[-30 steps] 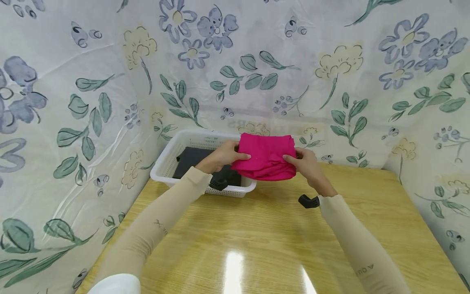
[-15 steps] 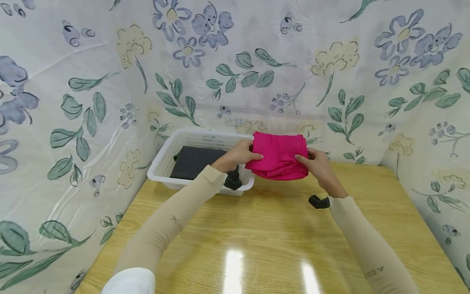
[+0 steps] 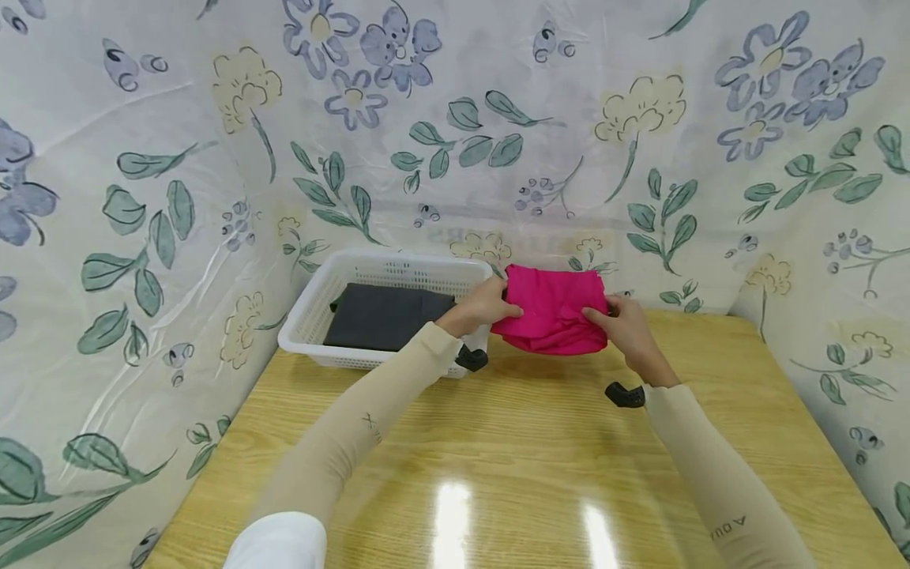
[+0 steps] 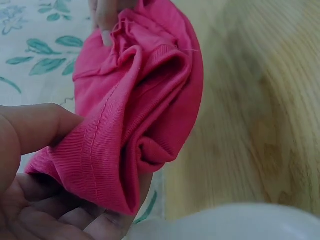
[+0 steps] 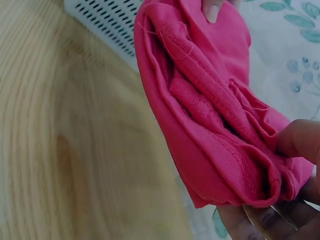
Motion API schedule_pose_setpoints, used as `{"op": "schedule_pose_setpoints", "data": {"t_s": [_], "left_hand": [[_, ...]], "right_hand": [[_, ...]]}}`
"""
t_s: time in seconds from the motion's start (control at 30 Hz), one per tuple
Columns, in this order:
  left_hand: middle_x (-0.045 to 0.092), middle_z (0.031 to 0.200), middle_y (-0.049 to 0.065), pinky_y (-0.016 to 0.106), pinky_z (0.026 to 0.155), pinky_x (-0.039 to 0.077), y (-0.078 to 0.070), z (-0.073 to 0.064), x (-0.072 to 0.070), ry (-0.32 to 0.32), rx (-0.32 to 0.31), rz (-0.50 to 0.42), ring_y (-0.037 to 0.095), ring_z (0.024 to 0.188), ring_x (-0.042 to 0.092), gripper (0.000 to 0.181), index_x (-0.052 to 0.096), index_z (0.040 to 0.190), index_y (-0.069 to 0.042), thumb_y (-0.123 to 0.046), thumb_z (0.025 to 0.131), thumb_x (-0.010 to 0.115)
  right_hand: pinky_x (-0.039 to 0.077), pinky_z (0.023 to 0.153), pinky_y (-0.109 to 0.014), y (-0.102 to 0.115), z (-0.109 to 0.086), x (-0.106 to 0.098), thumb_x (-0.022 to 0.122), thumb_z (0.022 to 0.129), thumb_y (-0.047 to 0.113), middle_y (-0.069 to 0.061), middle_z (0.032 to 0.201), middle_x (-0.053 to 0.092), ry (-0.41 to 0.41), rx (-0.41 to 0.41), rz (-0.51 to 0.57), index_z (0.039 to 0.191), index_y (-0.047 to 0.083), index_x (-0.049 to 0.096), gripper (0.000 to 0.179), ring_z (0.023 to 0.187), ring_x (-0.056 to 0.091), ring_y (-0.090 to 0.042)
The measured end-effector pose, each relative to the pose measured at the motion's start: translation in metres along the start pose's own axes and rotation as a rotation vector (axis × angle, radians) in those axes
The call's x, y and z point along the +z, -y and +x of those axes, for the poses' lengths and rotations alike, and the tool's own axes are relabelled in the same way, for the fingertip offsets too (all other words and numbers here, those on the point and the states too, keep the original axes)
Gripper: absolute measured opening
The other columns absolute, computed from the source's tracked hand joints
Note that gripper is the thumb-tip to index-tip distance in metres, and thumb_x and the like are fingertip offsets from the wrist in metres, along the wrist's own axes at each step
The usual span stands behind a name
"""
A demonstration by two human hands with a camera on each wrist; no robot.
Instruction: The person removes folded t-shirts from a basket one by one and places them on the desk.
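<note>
A folded pink garment with stitched hems is held up between both hands, just right of the white basket. My left hand pinches its left end, thumb on top and fingers beneath, as the left wrist view shows. On the opposite end, my right hand grips it the same way, thumb above and fingers under the cloth. Its layers and folded edges face the wrist cameras. Inside the basket lies a dark folded cloth, partly hidden by the left forearm.
The wooden table reaches to a floral-patterned sheet hanging behind and at both sides. The basket stands at the back left, its right rim close by the left hand. Black wrist camera mounts stick out below the wrists.
Both hands have carried the pink garment to the right, from over the basket's right end to beside it, and slightly lower in the last half second. More of the dark cloth shows.
</note>
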State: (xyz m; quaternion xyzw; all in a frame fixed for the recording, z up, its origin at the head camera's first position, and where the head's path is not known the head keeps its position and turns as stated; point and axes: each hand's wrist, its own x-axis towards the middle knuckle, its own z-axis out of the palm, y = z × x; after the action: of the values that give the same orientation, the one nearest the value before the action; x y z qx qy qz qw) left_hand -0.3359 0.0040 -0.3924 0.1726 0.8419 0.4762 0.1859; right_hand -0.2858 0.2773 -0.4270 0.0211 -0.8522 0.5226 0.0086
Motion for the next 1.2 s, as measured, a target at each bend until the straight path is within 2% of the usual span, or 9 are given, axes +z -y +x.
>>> {"op": "schedule_pose_setpoints", "data": {"t_s": [0.1, 0.23, 0.4, 0.5, 0.63, 0.73, 0.83, 1.03, 1.2], "left_hand": [[0.064, 0.099, 0.012, 0.027, 0.075, 0.052, -0.001, 0.004, 0.006, -0.002, 0.009, 0.037, 0.018, 0.084, 0.06, 0.027, 0.06, 0.121, 0.004, -0.008, 0.099, 0.067], [0.063, 0.11, 0.014, 0.029, 0.083, 0.052, -0.001, 0.013, 0.016, -0.008, 0.028, 0.084, 0.02, 0.095, 0.06, 0.032, 0.056, 0.126, 0.005, -0.004, 0.097, 0.067], [0.062, 0.123, 0.017, 0.031, 0.088, 0.05, -0.003, 0.022, 0.028, -0.019, 0.024, 0.091, 0.02, 0.103, 0.056, 0.042, 0.052, 0.133, 0.007, 0.002, 0.094, 0.067], [0.062, 0.112, 0.014, 0.027, 0.081, 0.049, -0.003, 0.025, 0.032, -0.031, 0.023, 0.122, 0.019, 0.095, 0.054, 0.037, 0.056, 0.127, 0.008, 0.003, 0.092, 0.067], [0.054, 0.091, 0.008, 0.025, 0.067, 0.045, -0.003, 0.029, 0.036, -0.018, 0.013, 0.166, 0.018, 0.08, 0.049, 0.018, 0.06, 0.108, 0.006, 0.004, 0.091, 0.067], [0.049, 0.086, 0.006, 0.024, 0.065, 0.043, -0.001, 0.032, 0.039, -0.013, -0.01, 0.189, 0.018, 0.077, 0.047, 0.012, 0.058, 0.1, 0.004, 0.005, 0.091, 0.067], [0.049, 0.089, 0.007, 0.025, 0.068, 0.043, 0.0, 0.034, 0.04, -0.02, -0.042, 0.218, 0.018, 0.08, 0.045, 0.014, 0.057, 0.1, 0.006, 0.005, 0.091, 0.068], [0.057, 0.103, 0.013, 0.029, 0.078, 0.048, 0.0, 0.039, 0.043, -0.021, -0.072, 0.321, 0.019, 0.087, 0.047, 0.024, 0.059, 0.111, 0.01, 0.002, 0.091, 0.07], [0.06, 0.116, 0.018, 0.034, 0.09, 0.051, 0.002, 0.041, 0.046, -0.007, -0.112, 0.308, 0.021, 0.095, 0.051, 0.028, 0.058, 0.115, 0.01, 0.003, 0.092, 0.071]], "right_hand": [[0.049, 0.076, -0.023, -0.009, 0.001, 0.0, 0.065, 0.103, 0.033, -0.013, 0.108, 0.059, -0.001, 0.0, -0.004, 0.124, -0.004, 0.065, 0.043, 0.096, 0.053, -0.02], [0.05, 0.075, -0.02, -0.02, 0.002, -0.001, 0.064, 0.104, 0.032, -0.014, 0.109, 0.059, -0.005, 0.005, 0.0, 0.132, -0.002, 0.063, 0.044, 0.095, 0.055, -0.021], [0.048, 0.072, -0.021, -0.029, 0.004, -0.001, 0.065, 0.103, 0.029, -0.014, 0.107, 0.057, -0.026, 0.029, -0.003, 0.127, -0.006, 0.064, 0.042, 0.097, 0.05, -0.021], [0.048, 0.072, -0.022, -0.035, 0.006, 0.0, 0.064, 0.104, 0.027, -0.014, 0.107, 0.057, -0.027, 0.053, 0.0, 0.127, -0.005, 0.064, 0.04, 0.098, 0.05, -0.021], [0.048, 0.072, -0.022, -0.041, 0.01, 0.004, 0.064, 0.104, 0.026, -0.014, 0.108, 0.061, -0.028, 0.09, -0.008, 0.13, -0.004, 0.064, 0.04, 0.093, 0.054, -0.02], [0.048, 0.073, -0.023, -0.044, 0.012, 0.008, 0.065, 0.103, 0.028, -0.013, 0.107, 0.062, -0.024, 0.112, -0.015, 0.131, -0.004, 0.064, 0.042, 0.091, 0.056, -0.019], [0.047, 0.072, -0.024, -0.046, 0.015, 0.011, 0.065, 0.103, 0.029, -0.012, 0.104, 0.061, -0.023, 0.127, -0.018, 0.129, -0.003, 0.064, 0.041, 0.09, 0.055, -0.02], [0.045, 0.075, -0.027, -0.051, 0.02, 0.014, 0.065, 0.103, 0.028, -0.012, 0.103, 0.061, -0.024, 0.133, -0.044, 0.123, -0.002, 0.065, 0.036, 0.091, 0.053, -0.023], [0.046, 0.085, -0.032, -0.056, 0.022, 0.016, 0.063, 0.104, 0.028, -0.016, 0.114, 0.063, 0.009, 0.159, -0.049, 0.128, -0.001, 0.063, 0.038, 0.099, 0.054, -0.026]]}}
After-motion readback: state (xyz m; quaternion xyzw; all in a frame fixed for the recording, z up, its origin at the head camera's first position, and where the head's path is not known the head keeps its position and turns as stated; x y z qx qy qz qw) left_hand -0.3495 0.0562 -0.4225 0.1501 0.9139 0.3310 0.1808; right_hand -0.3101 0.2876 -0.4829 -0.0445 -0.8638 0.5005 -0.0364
